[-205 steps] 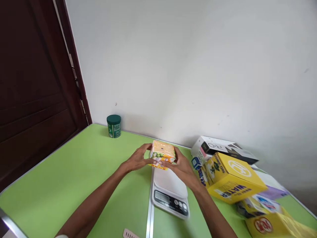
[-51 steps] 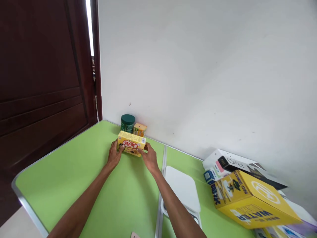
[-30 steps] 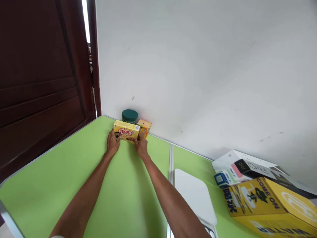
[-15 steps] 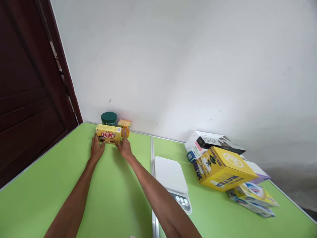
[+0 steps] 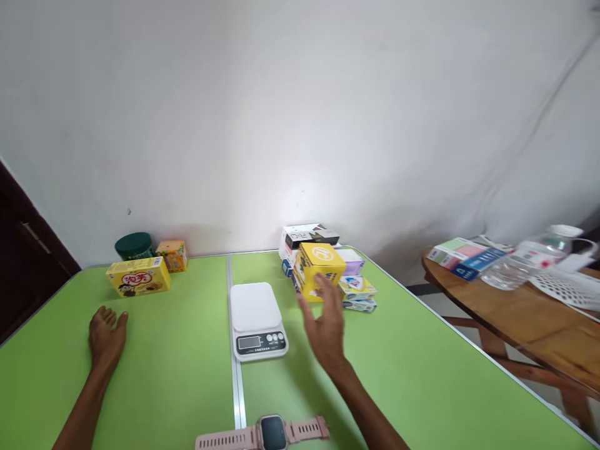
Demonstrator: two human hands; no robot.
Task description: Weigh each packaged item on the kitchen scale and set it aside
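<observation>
My left hand (image 5: 107, 336) rests on the green table, fingers curled loosely with nothing in them, just in front of a yellow puff snack box (image 5: 139, 277). Behind that box stand a dark green-lidded jar (image 5: 134, 246) and a small orange box (image 5: 172, 255). My right hand (image 5: 327, 325) is raised and open, thumb spread from the fingers. It overlaps the front of a yellow carton (image 5: 322, 255) in view; whether it touches the carton I cannot tell. Left of this hand lies a white kitchen scale (image 5: 256, 307) with its pan bare.
Around the carton are a black-and-white box (image 5: 309, 235), a lilac box (image 5: 351, 261) and stacked yellow and white boxes (image 5: 357, 289). A pink smartwatch (image 5: 273, 432) lies at the near edge. On a wooden table (image 5: 539, 331) at right are boxes and a plastic bottle (image 5: 525, 262).
Both hands have let go of the yellow puff snack box, which stands in front of the jar. My right hand has moved right to the yellow carton. The view has turned right.
</observation>
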